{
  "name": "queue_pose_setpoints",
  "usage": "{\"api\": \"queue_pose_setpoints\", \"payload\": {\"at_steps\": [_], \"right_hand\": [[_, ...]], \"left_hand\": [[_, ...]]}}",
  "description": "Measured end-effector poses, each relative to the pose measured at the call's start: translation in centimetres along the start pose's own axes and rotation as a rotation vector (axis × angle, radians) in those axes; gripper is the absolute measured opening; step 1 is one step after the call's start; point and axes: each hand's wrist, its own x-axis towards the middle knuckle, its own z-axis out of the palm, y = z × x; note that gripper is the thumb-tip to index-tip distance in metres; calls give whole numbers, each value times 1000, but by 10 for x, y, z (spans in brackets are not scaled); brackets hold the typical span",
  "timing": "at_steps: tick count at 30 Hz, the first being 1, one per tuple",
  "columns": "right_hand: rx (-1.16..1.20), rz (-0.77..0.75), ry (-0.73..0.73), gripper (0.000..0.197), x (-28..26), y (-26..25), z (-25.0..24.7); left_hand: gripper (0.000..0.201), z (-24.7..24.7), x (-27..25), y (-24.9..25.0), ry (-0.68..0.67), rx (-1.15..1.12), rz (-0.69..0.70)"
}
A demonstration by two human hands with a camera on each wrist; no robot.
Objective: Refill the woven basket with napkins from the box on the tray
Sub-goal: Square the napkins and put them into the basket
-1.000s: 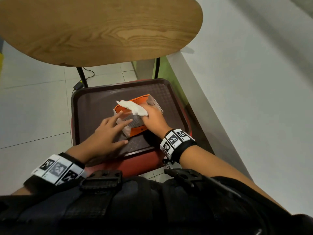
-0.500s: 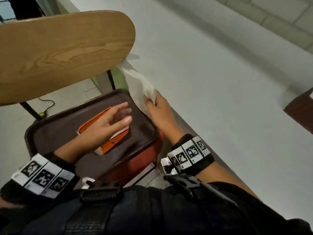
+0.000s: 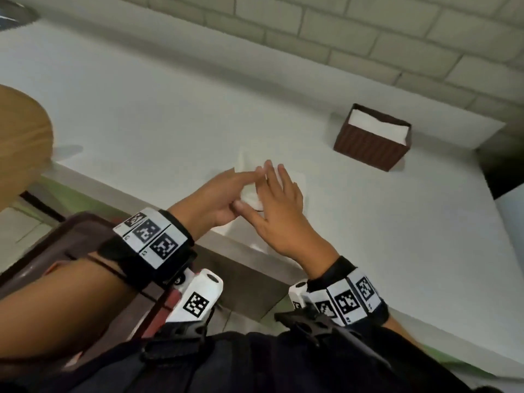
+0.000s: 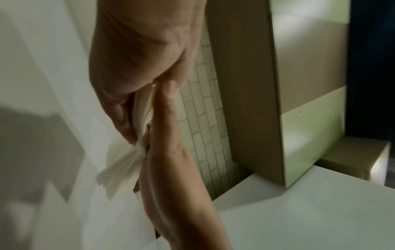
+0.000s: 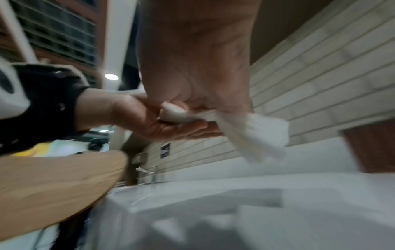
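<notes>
Moved: both hands leave the tray, napkins now over the surface.
Grip: left hand and right hand pinch them.
Basket: well apart.

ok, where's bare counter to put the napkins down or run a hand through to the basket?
Bare white counter runs between both hands and the brick wall, and from the right hand across to the basket. It is crowded at the near edge, where the left hand and the right hold the napkins. The basket already holds white napkins.
</notes>
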Motion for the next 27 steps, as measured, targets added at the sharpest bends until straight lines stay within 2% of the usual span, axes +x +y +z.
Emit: {"api": "queue_pose_setpoints", "payload": {"at_steps": [2,4,6,8,9,10,12,15,17,22,27], "right_hand": [[162,101,-61,69,-3,22,-13],[402,238,-4,69,-4,50,-26],[743,380,150,89,-5,80,-36],[1164,430,256,108,-11,110,-43],[1305,417,263,101,-16,123,-45],[1377,410,269,84,-20,131,-45],[1401,415,309,60,-29,142,-43],[1283,391,448,50,-38,149,-40],[1246,358,489,46,-44,151,-38],[1355,356,517,54,-53,154,-24],[1289,324,529,55,-60,157,-19]], "left_hand": [[31,14,18,-5,-37,42,-50],[22,27,32,-8,-101,42,-71],[24,37,42,-9,-174,42,-61],[30,45,48,-10,-271,55,-44],[32,48,50,-13,-304,82,-31],[33,52,52,-16,-323,127,-8],[28,60,57,-28,-289,259,107],[19,69,62,-47,-118,439,328],[28,74,64,-57,-57,457,387],[74,81,70,-81,28,458,474],[77,76,75,-86,45,395,542]]}}
